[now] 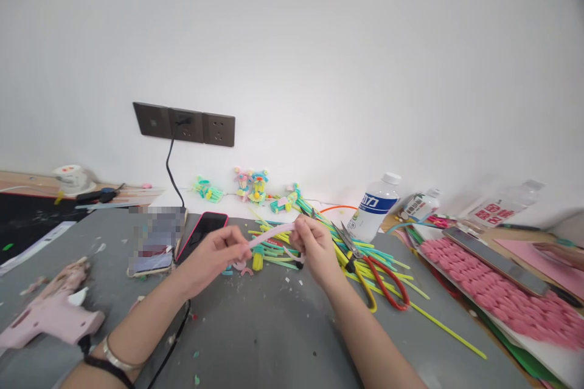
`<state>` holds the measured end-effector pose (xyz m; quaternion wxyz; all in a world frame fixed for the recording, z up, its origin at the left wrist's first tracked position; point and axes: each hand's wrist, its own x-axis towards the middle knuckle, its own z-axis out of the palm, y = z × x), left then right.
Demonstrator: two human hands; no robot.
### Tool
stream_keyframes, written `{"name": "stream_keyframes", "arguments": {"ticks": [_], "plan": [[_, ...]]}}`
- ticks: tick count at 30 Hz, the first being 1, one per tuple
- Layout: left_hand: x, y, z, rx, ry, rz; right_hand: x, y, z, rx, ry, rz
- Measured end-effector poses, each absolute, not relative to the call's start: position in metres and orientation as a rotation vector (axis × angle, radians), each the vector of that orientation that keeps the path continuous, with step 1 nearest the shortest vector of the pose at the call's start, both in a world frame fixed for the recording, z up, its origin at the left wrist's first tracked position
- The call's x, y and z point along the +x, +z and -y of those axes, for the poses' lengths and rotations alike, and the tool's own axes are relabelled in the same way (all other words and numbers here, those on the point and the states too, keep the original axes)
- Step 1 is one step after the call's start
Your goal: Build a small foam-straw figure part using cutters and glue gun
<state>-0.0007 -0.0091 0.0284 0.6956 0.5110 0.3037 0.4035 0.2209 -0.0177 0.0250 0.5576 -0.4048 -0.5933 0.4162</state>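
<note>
A pale pink pipe cleaner (272, 233) spans the gap between my hands, bowed slightly upward. Its left end is pinched between the thumb and fingers of my left hand (218, 253). My right hand (316, 250) grips the other end with curled fingers, and a short pink tail shows beside that hand. Behind and below the strip lie small cut pieces, among them a yellow bundle (258, 259) and a little pink curved piece (247, 271). Loose yellow pipe cleaners (449, 329) and teal ones spread out to the right of my right hand.
Red-handled scissors (385, 282) and yellow-handled pliers (368, 292) rest on the pile. A pink glue gun (55, 319) lies at left, near two phones (159, 240). Small pipe-cleaner figures (258, 185) stand by the wall. Bottles (375, 206) and pink braided material (497, 289) are at right.
</note>
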Motion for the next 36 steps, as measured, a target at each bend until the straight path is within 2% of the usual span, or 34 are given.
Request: {"name": "stream_keyframes", "arguments": {"ticks": [3,5,16,25,30,36], "plan": [[-0.001,0.030,0.015,1.275,0.538,-0.637,0.228,0.029,0.016,-0.849,1.487,1.313],[-0.002,0.030,0.018,1.299,0.412,-0.586,0.232,0.032,0.016,-0.840,1.713,1.301],[-0.004,0.034,0.020,1.285,0.279,-0.421,0.239,0.040,0.025,-0.917,2.218,1.563],[0.003,0.031,0.031,1.168,0.021,-0.325,0.237,0.046,0.029,-0.865,2.347,1.790],[0.011,0.023,0.036,1.035,0.063,-0.517,0.218,0.042,0.031,-0.872,2.163,1.744],[0.007,0.023,0.025,0.918,0.336,-0.537,0.225,0.032,0.021,-0.921,1.806,1.583]]}}
